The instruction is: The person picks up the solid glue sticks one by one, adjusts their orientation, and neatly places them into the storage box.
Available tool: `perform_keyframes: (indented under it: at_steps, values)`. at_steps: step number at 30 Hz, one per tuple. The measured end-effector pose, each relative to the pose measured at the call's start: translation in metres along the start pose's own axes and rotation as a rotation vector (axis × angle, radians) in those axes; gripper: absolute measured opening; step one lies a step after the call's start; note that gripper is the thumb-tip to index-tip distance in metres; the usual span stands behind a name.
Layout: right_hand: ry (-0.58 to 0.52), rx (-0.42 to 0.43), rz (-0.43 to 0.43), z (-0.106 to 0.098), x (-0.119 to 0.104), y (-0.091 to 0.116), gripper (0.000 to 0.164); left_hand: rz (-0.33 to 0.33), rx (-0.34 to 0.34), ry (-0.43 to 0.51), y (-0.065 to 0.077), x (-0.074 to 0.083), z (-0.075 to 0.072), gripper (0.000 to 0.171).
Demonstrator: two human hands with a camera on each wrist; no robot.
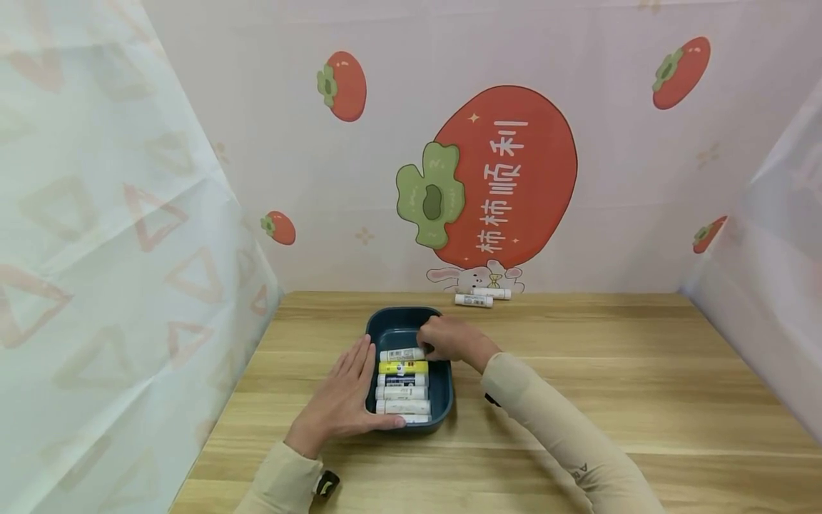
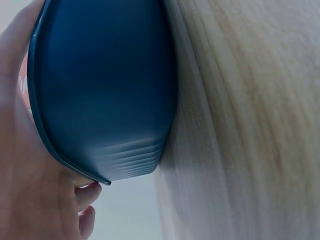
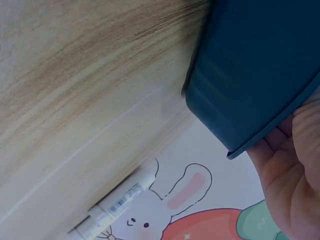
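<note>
A dark blue rectangular box (image 1: 442, 400) holds a row of glue sticks lying crosswise. Most are white, one is yellow (image 1: 403, 368) and one has a dark blue label (image 1: 401, 380). My left hand (image 1: 343, 392) rests against the box's left side, fingers straight along the rim and thumb across the near edge. Reaching over the far right rim, my right hand (image 1: 452, 339) has curled fingers at the right end of the farthest white glue stick (image 1: 399, 355), which it pinches. Its fingertips are partly hidden inside the box; the right wrist view shows the hand (image 3: 287, 175) beyond the rim.
Two white glue sticks (image 1: 474, 300) lie on the wooden table (image 1: 578, 371) by the back wall, right of the box. Printed sheets with persimmon pictures stand behind and at both sides of the table.
</note>
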State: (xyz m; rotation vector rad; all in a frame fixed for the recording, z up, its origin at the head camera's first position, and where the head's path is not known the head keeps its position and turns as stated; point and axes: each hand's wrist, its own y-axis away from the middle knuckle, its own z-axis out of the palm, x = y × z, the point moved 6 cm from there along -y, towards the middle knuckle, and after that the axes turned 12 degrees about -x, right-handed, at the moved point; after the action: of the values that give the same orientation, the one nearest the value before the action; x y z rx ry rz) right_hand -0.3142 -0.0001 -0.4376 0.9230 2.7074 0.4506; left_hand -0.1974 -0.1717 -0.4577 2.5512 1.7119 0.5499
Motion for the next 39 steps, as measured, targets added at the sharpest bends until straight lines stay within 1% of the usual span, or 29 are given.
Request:
perform_keyframes:
  at_steps: [5,8,11,13,16,18,21,24,29,31,35,39]
  values:
    - [-0.009,-0.007,-0.006,-0.001,-0.001,0.000,0.012,0.000,0.001,0.001,0.000,0.000,0.000,0.139]
    - [-0.016,0.014,-0.031,-0.001,-0.001,0.000,0.012,-0.001,-0.004,0.000,0.000,0.000,0.000,0.139]
    - [-0.049,0.060,-0.069,-0.003,0.000,0.004,0.017,-0.004,-0.010,0.000,0.000,0.001,0.000,0.139]
    - [-0.099,0.100,-0.094,-0.007,0.002,0.009,0.023,-0.007,-0.012,-0.002,0.001,0.001,0.000,0.139]
    - [-0.169,0.156,-0.110,-0.016,0.006,0.019,0.031,-0.007,-0.010,0.001,0.001,0.002,-0.001,0.140]
    - [-0.191,0.195,-0.112,-0.023,0.009,0.027,0.033,-0.007,-0.008,0.005,0.001,0.002,-0.002,0.140]
    - [-0.201,0.234,-0.083,-0.035,0.018,0.038,0.035,-0.006,-0.005,0.002,0.001,0.002,-0.002,0.140]
    - [-0.201,0.264,-0.038,-0.045,0.031,0.048,0.036,-0.007,-0.003,-0.001,0.001,0.002,-0.001,0.140]
    - [-0.178,0.316,-0.004,-0.058,0.054,0.061,0.029,-0.006,0.005,0.006,0.002,0.001,-0.002,0.140]
    - [-0.174,0.336,-0.004,-0.062,0.062,0.066,0.026,-0.002,0.010,0.004,0.002,0.001,-0.002,0.140]
    - [-0.186,0.349,0.030,-0.062,0.080,0.073,0.026,0.006,0.019,-0.001,0.002,0.001,-0.002,0.140]
    - [-0.188,0.339,0.084,-0.055,0.097,0.076,0.030,0.010,0.016,0.005,0.002,0.001,-0.001,0.141]
